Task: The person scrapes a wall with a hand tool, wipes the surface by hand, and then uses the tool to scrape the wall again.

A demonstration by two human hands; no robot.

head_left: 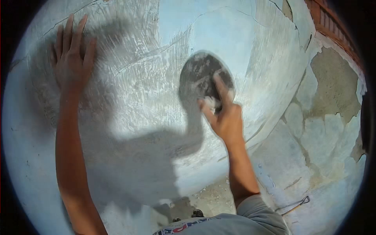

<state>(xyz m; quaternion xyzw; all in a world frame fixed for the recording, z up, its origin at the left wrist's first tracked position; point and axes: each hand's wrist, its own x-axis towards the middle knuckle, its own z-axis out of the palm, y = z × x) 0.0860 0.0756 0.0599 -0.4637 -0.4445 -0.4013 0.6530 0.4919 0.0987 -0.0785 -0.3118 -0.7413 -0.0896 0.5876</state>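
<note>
A pale blue wall [137, 102] with scraped, streaked patches and thin cracks fills most of the head view. My left hand [74, 58] lies against it at the upper left, fingers spread and nothing held. Right of centre, my right hand [227, 113] grips a dark, oval tool [201, 72] with whitish smears on its back. The index finger stretches along the tool, and the thumb is at its lower edge. The tool is at the wall, its working face hidden. Shadows of my arms and body fall across the wall.
At the right, the wall has peeled grey-brown patches [335, 82] and cracks. A reddish slatted structure [333, 23] shows at the upper right. A long-handled tool [295, 206] lies at the lower right. Small debris [215, 197] is scattered on the ground below.
</note>
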